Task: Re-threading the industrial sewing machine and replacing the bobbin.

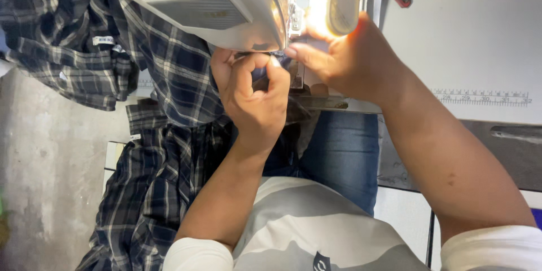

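Both hands are pinching the plaid shirt (pixel 169 79) under the sewing machine (pixel 226 5): left hand (pixel 254 99), right hand (pixel 344 59). Fingertips this near the needle are risking a prick.

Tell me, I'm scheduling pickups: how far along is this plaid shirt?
Done: the plaid shirt is fed under the sewing machine. In hand: the left hand pinches its edge there; the right hand presses beside it. Left: unclear; most cloth drapes off the table.

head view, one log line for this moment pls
left hand pinching plaid fabric | right hand at sewing machine needle area | lamp on
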